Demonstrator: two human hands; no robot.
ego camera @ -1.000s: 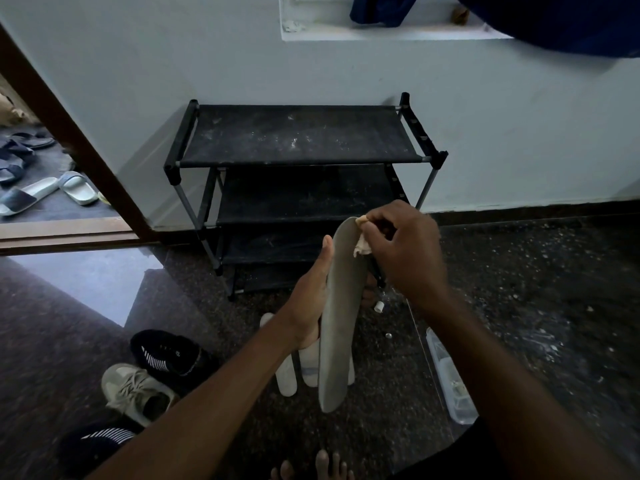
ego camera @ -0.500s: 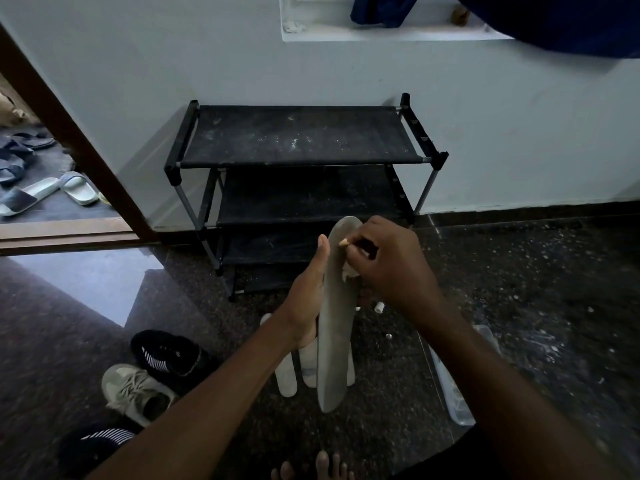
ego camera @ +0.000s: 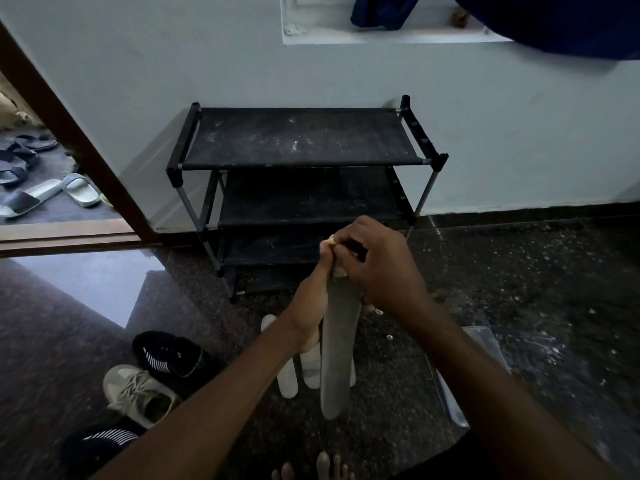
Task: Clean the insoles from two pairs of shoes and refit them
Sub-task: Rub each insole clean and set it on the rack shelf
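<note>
I hold a long grey insole (ego camera: 337, 351) upright in front of me. My left hand (ego camera: 310, 306) grips its left edge from behind, thumb up along the side. My right hand (ego camera: 375, 266) pinches a small pale cloth (ego camera: 337, 270) and presses it on the upper part of the insole, covering its top end. On the floor below lie white insoles (ego camera: 287, 372), partly hidden by the grey one. At the lower left sit a black shoe (ego camera: 173, 356), a beige sneaker (ego camera: 138, 394) and another black shoe (ego camera: 98, 445).
A black three-tier shoe rack (ego camera: 301, 157) stands against the white wall straight ahead. A clear plastic tray (ego camera: 460, 375) lies on the dark floor to the right, mostly behind my right arm. A doorway at the left shows sandals (ego camera: 45, 195) outside. My bare toes (ego camera: 322, 467) show at the bottom.
My right hand with the cloth has slid down and leftward along the insole's upper part, now covering its tip. My left hand and the insole stay nearly still.
</note>
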